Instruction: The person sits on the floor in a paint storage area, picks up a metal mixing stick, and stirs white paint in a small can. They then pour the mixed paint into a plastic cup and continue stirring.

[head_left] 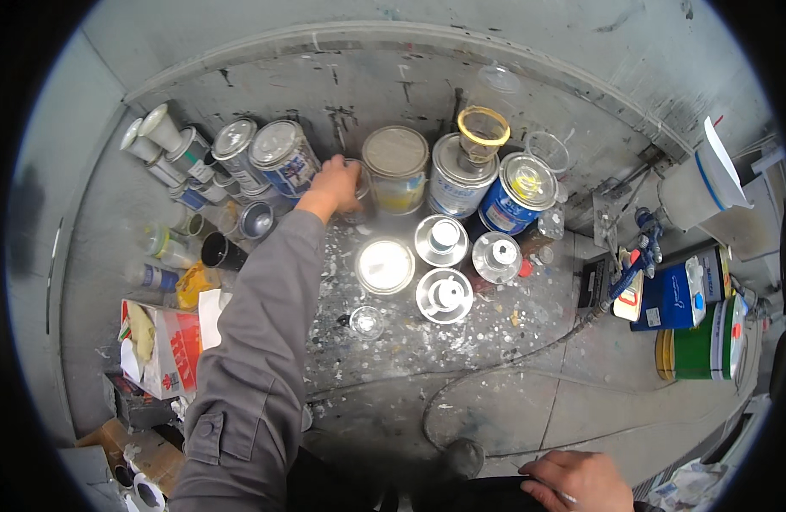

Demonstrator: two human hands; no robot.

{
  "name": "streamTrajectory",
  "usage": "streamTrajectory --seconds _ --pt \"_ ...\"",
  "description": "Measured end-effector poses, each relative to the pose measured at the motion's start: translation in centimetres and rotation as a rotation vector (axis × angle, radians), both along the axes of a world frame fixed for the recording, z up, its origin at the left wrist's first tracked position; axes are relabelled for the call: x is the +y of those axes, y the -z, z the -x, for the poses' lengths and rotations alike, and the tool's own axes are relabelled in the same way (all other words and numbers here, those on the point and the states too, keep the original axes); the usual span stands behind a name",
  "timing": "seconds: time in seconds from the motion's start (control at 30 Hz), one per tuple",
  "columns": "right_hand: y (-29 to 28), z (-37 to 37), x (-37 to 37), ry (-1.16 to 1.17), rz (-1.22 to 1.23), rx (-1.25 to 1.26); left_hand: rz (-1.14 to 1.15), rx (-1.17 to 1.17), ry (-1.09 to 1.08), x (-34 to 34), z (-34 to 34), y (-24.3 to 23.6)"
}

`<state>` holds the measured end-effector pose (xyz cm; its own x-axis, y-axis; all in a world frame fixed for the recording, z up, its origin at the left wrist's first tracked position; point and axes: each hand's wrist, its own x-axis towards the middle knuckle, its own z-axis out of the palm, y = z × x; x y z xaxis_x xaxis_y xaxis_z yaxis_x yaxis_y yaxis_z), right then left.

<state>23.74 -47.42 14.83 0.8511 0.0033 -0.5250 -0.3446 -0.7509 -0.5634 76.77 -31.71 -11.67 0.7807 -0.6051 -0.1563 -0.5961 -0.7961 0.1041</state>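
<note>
Clear plastic cup (pixel 365 188) sits near the back edge of the paint-spattered grey tabletop (pixel 504 341), left of the middle, right against the left grip (pixel 331 184), whose fingers curl at its rim and left side; whether they are clenched on it or merely touching, I cannot tell.

Toward the left edge stands a red-and-white cardboard box (pixel 184 346) with printed lettering, and behind it an open black cylindrical cup (pixel 225 253). Nearer the back edge, just left of the left grip, is a round metal can (pixel 282 154) with a blue pictorial label, its print too small to read.

Just right of the clear cup is a round can with a dull grey lid (pixel 395 152), yellow smears low on its side. In front of it lies a bright round metal lid (pixel 386 266). Next come a silver can with a pale, blue-lettered label (pixel 458 186) and a silver-lidded can with a blue label (pixel 510 205) carrying white print.

Toward the right edge are a blue rectangular can (pixel 672 294) with white marks and a small white sticker, and a green can (pixel 701 343) with a white stripe. The right grip (pixel 583 480) is by the front edge, fingers bent; I cannot tell whether it holds anything.
</note>
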Motion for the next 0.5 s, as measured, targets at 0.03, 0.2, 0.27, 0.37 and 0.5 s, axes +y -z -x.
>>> streamTrajectory --seconds 0.03,0.2,0.27,0.37,0.5 --pt "-0.4 0.2 0.3 0.015 -0.005 0.013 -0.023 -0.068 -0.036 -0.7 -0.1 0.3" --pt "-2.0 0.8 1.4 0.056 0.008 -0.014 -0.121 0.1 -0.052 -1.9 -1.3 -0.6" --pt "-2.3 0.9 1.8 0.057 0.001 -0.01 -0.111 0.078 -0.034 -1.5 -1.0 -0.7" --pt "-2.4 1.1 2.2 0.022 0.007 -0.038 -0.037 -0.045 0.012 -0.1 0.5 -0.5" --pt "-2.3 1.4 2.8 -0.018 0.002 -0.043 0.093 -0.201 0.09 2.4 4.1 0.0"
